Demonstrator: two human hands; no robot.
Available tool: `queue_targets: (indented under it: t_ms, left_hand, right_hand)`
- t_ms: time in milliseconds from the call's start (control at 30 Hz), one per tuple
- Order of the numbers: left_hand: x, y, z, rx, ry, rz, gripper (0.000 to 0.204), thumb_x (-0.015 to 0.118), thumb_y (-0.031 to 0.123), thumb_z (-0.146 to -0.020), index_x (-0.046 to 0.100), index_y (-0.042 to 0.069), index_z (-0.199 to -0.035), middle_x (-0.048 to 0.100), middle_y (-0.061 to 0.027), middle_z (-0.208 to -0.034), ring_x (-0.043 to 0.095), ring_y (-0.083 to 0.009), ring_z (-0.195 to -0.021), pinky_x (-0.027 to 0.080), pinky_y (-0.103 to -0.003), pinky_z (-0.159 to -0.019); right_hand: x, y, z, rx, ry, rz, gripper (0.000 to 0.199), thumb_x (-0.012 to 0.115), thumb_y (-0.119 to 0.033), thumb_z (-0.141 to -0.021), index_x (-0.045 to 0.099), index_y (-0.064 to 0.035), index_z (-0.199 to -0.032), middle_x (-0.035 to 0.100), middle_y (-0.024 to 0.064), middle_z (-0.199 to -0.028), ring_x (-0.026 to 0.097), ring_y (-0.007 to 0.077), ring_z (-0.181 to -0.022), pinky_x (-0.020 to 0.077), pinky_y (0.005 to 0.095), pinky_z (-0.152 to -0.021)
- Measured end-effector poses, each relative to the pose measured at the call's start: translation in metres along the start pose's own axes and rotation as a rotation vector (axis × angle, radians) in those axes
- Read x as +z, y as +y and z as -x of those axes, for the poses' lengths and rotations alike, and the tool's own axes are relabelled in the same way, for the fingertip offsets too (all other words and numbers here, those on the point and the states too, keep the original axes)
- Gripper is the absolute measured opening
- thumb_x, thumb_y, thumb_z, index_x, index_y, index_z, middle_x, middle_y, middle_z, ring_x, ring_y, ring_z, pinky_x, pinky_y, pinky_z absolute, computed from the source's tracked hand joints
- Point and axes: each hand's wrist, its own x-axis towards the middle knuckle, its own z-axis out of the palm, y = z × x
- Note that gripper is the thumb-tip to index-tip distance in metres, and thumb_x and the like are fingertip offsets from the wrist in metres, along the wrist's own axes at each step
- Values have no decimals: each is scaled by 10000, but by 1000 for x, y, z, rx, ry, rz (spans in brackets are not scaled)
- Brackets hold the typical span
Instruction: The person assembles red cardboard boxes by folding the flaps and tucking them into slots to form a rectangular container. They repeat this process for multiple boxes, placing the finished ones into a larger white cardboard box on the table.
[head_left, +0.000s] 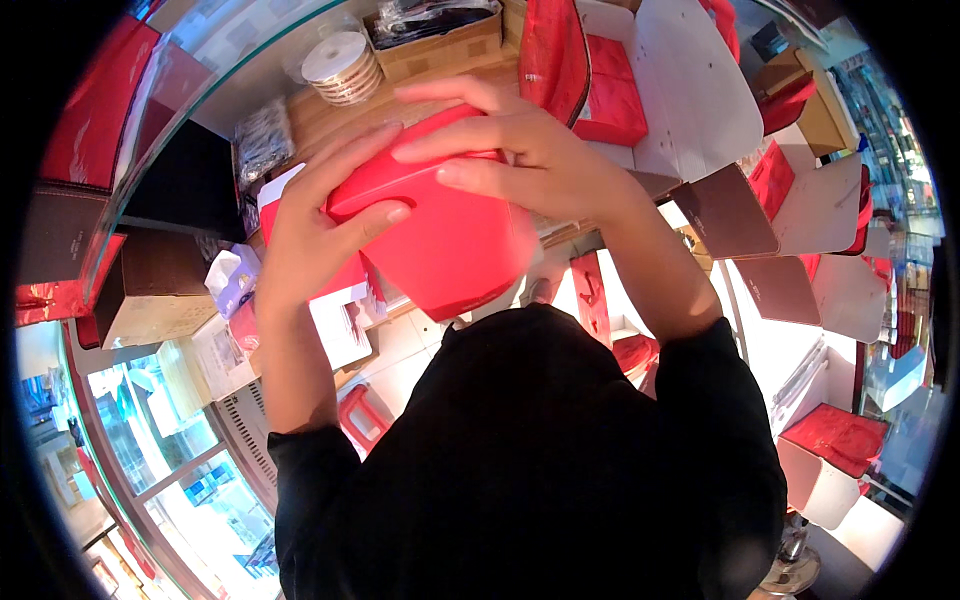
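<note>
A smooth bright red box point(450, 250) is held up in front of me, tilted, between both hands. My left hand point(318, 215) grips its left upper side, with the thumb pressed on the near face and the fingers along the far edge. From the right, my right hand point(535, 155) lies over the upper edge; its thumb touches the near face and its fingers reach across the top, the index finger raised somewhat. What is inside the box is hidden.
Behind the box, a wooden counter point(487, 78) bears stacked ribbon spools point(338, 62), a cardboard box point(440, 45) and clear plastic packets point(265, 140). An open white gift box point(690, 85) stands at right. A purple tissue pack point(232, 278) and glass shelf edge point(215, 95) are left.
</note>
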Motion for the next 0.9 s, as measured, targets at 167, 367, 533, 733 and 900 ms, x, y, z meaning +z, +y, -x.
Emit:
queue_targets:
  t_ms: [167,367,533,733,900]
  left_hand:
    - [-4,-34,15,-203,340,37,495,601,202,-867,461,-6,-1294,520,-139,-1253,502,-209,-1138,385,-318,-964]
    - [30,-86,66,-343,836,531,466,479,254,-955,402,-31,-1314,522,-133,-1209,504,-171,-1112,382,-302,-970]
    - [52,-91,97,-446,1174,824,464,392,344,-977,406,5,-1295,484,-124,-1273,482,-217,-1172,393,-368,-983]
    - [102,-87,105,-421,905,1104,531,415,364,-965,277,70,-1385,363,-95,-1393,351,-231,-1286,280,-418,-1061]
    - [114,-77,112,-456,545,913,669,581,226,-887,208,42,-1411,313,-106,-1409,297,-229,-1310,264,-399,-1064]
  right_hand:
    - [-9,-2,-3,11,449,90,432,507,-152,-899,438,-54,-1314,420,135,-1348,422,282,-1227,363,369,-999]
    - [33,10,79,194,727,-302,242,430,-109,-932,503,45,-1104,608,160,-997,594,217,-894,471,354,-842]
    - [89,11,109,671,206,-467,317,514,-98,-887,477,-5,-1188,594,106,-999,566,171,-918,442,309,-836]
    - [152,59,79,584,505,-924,525,636,-101,-837,369,-26,-1282,499,93,-1208,481,175,-1123,382,330,-963]
    - [119,46,29,469,632,-1228,524,654,-98,-823,387,-43,-1270,507,70,-1179,499,170,-1103,415,335,-941]
